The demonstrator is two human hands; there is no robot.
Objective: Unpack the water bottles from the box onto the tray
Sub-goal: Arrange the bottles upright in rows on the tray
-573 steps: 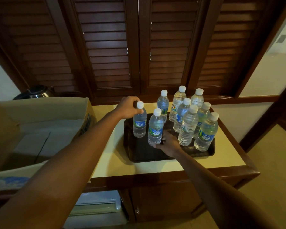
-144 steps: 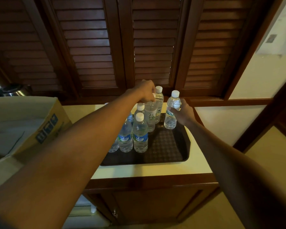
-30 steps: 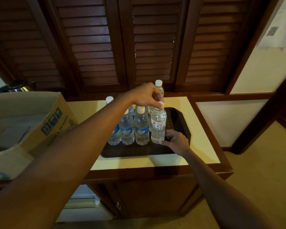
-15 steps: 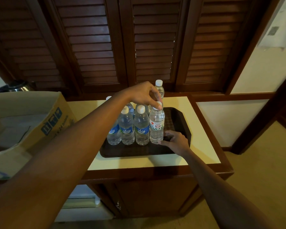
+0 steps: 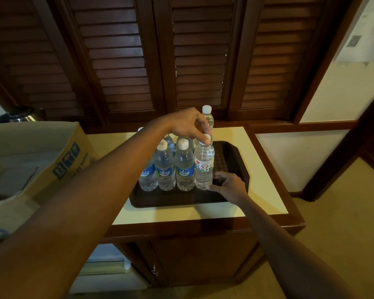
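A dark tray (image 5: 231, 160) lies on the cream countertop with several clear water bottles standing upright on its left half. Three blue-labelled bottles (image 5: 184, 169) form the front row, and a white-labelled bottle (image 5: 204, 167) stands at their right end. My left hand (image 5: 185, 126) pinches that bottle's white cap from above. My right hand (image 5: 230, 184) touches its base with the fingertips and rests on the tray. Behind my left hand one more bottle (image 5: 207, 116) rises, and others behind the front row are partly hidden. The open cardboard box (image 5: 58, 160) stands to the left.
Dark louvred wooden doors (image 5: 181, 61) close off the back. A metal kettle (image 5: 17, 114) sits behind the box. The counter's wooden edge (image 5: 203, 227) runs in front above a cabinet door. The tray's right half and the countertop (image 5: 266, 180) right of it are bare. Carpet floor lies to the right.
Over the last second the white-labelled bottle has been set down at the right end of the front row. Both hands stay on it, barely moving.
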